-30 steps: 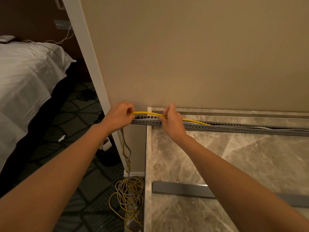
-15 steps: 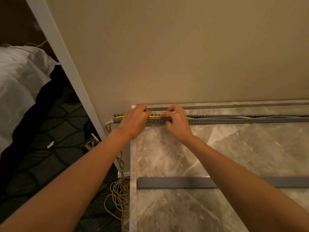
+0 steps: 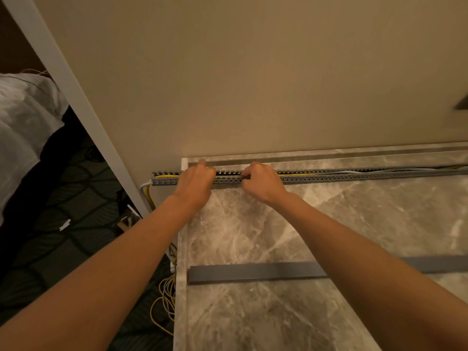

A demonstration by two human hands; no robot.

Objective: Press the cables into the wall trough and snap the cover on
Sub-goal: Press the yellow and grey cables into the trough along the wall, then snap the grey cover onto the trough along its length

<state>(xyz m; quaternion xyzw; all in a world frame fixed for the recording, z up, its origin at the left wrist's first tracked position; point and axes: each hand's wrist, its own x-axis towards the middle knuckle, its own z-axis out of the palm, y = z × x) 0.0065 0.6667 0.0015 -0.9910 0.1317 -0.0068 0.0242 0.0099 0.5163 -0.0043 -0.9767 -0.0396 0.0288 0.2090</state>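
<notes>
vs 0.5 s back: hands sit a bit further apart on the trough, yellow cable no longer bowed above it, now lying down in the channel.

Left hand (image 3: 196, 182): fingers curled, pressing down on the trough (image 3: 329, 174); whether it grips anything, can't tell. Right hand (image 3: 262, 182): fingers curled tight, tips on the yellow cable (image 3: 229, 176) at the slot.

Trough: grey slotted duct along the wall foot, 9 to 3 o'clock across the marble top (image 3: 329, 224), open. Cover (image 3: 253, 272): grey strip flat on the marble at 6 o'clock, well apart.
</notes>
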